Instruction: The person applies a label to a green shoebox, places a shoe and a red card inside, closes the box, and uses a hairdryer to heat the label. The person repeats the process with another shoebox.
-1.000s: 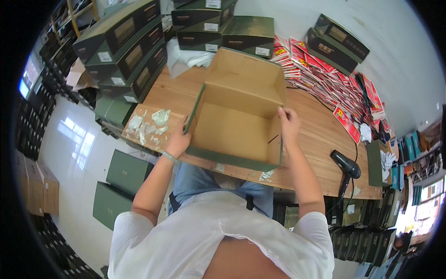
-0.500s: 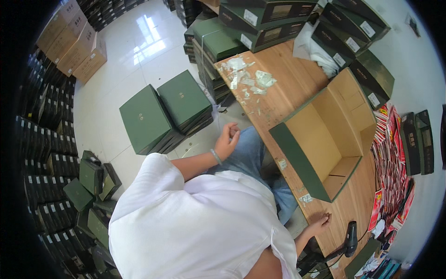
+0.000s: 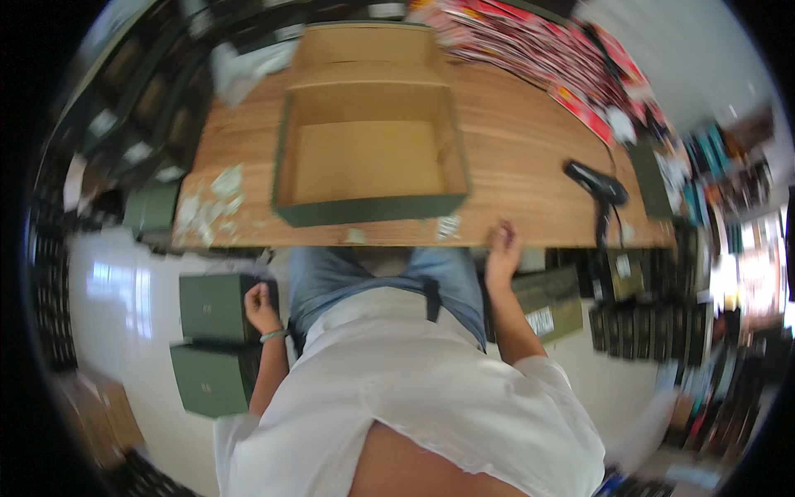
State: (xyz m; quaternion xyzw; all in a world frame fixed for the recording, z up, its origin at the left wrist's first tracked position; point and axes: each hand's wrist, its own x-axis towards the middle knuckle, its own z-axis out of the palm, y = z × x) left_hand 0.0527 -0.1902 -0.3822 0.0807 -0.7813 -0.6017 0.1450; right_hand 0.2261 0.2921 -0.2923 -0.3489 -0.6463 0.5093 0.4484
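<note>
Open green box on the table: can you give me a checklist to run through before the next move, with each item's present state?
1. Green box resting on the table: ok.
2. Lid open: ok, tipped back on the far side, so the brown inside shows.
3. Both hands off the box: ok; the left hand is beside the green boxes on the floor, the right hand by the table's front edge.
4. Right hand touching that edge: cannot tell, blurred.
5. Hair dryer apart from the box: ok, to its right.
6. Table free of scraps: not ok, pale scraps lie at its left end.
</note>
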